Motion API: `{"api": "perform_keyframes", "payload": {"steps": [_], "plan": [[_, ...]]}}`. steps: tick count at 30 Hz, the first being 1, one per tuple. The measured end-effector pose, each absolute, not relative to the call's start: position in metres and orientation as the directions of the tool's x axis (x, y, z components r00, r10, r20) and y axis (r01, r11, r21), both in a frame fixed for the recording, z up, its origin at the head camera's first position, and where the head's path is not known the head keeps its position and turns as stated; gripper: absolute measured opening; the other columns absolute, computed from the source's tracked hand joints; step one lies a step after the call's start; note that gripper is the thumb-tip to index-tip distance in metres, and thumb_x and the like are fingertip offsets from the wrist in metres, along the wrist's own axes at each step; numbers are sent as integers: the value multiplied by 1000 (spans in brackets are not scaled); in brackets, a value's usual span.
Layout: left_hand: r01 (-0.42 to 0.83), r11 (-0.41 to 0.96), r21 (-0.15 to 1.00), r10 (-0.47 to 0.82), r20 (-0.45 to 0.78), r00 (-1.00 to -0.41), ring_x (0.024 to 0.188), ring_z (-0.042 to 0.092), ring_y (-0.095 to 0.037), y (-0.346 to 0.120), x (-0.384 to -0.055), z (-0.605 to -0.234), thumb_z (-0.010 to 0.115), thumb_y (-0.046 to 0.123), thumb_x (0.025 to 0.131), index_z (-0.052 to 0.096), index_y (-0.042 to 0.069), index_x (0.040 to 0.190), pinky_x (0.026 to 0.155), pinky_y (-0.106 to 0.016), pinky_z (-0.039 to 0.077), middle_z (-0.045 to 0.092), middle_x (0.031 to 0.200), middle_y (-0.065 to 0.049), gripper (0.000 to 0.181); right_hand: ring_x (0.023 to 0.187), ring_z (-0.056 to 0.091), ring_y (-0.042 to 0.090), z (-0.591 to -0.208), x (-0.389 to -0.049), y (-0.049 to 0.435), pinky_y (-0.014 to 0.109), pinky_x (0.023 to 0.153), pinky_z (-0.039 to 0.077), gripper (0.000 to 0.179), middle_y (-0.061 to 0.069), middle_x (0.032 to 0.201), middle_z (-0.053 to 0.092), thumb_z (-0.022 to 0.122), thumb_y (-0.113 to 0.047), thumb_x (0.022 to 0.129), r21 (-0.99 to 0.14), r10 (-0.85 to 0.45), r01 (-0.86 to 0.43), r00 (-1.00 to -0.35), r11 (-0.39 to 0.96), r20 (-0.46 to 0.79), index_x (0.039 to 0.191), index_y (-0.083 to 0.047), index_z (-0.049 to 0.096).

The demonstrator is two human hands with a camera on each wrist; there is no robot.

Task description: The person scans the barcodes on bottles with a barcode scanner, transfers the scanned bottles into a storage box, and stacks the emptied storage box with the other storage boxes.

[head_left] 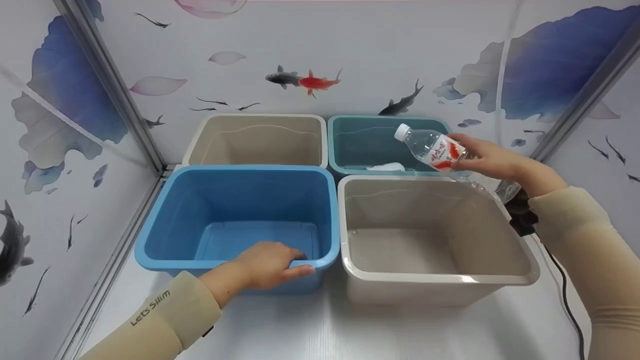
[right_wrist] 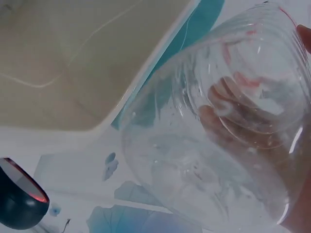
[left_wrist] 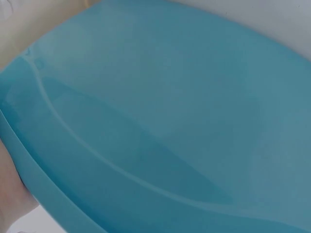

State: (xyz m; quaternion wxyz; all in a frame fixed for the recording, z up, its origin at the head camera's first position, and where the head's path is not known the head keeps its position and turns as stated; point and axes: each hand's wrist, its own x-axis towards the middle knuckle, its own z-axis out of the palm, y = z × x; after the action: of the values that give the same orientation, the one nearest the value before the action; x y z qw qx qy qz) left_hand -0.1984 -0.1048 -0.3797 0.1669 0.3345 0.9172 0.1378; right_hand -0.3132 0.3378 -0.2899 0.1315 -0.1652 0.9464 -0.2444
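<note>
With my right hand (head_left: 492, 157) I grip a clear plastic bottle (head_left: 421, 143) round its red-and-white label. It is tilted, white cap up and to the left, above the front of the green bin (head_left: 390, 118). The right wrist view shows the bottle's clear base (right_wrist: 204, 174) large and close, fingers seen through it. My left hand (head_left: 267, 265) holds the front rim of the blue bin (head_left: 235, 170), thumb outside and fingers over the inner side. In the left wrist view the bin's inner wall (left_wrist: 184, 107) fills most of the picture.
A beige bin (head_left: 265, 118) stands behind the blue one, and a grey-beige bin (head_left: 435, 277) stands at front right. A white item (head_left: 387, 167) lies in the green bin. Beside the right bins are a dark object (head_left: 522, 215) and a black cable (head_left: 565, 285). Printed walls enclose the table.
</note>
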Motion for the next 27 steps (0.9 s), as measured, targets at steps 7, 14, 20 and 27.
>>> {"api": "perform_keyframes", "payload": {"steps": [7,14,20,27], "plan": [[550,746,375,650,-231,-724,80,57,-14,-104,-199,-380,41,55,94,64,10,112,80,-40,50,66,89,-1,53,118,42,46,-283,-316,355,70,92,33,73,26,137,39,58,-39,90,-304,-298,-249,-946,920,-128,149,-20,20],[540,758,365,639,-251,-727,86,60,-16,-104,-200,-380,41,57,93,63,11,116,85,-41,50,68,95,-2,56,104,48,46,-284,-318,368,66,80,43,75,29,125,46,58,-47,86,9,-252,-253,-966,967,-57,147,-17,27],[558,748,359,652,-238,-720,90,62,-17,-104,-200,-381,42,54,94,64,12,114,85,-41,50,68,97,-1,52,103,45,47,-289,-318,380,68,84,39,71,30,120,49,62,-36,84,122,-243,-237,-969,964,37,146,-16,32],[558,746,364,653,-237,-719,85,59,-15,-105,-200,-383,41,56,94,64,12,112,82,-40,50,67,92,0,53,109,39,50,-295,-315,399,70,94,29,78,31,121,47,71,-26,77,204,-230,-212,-971,956,69,145,-15,33]]}}
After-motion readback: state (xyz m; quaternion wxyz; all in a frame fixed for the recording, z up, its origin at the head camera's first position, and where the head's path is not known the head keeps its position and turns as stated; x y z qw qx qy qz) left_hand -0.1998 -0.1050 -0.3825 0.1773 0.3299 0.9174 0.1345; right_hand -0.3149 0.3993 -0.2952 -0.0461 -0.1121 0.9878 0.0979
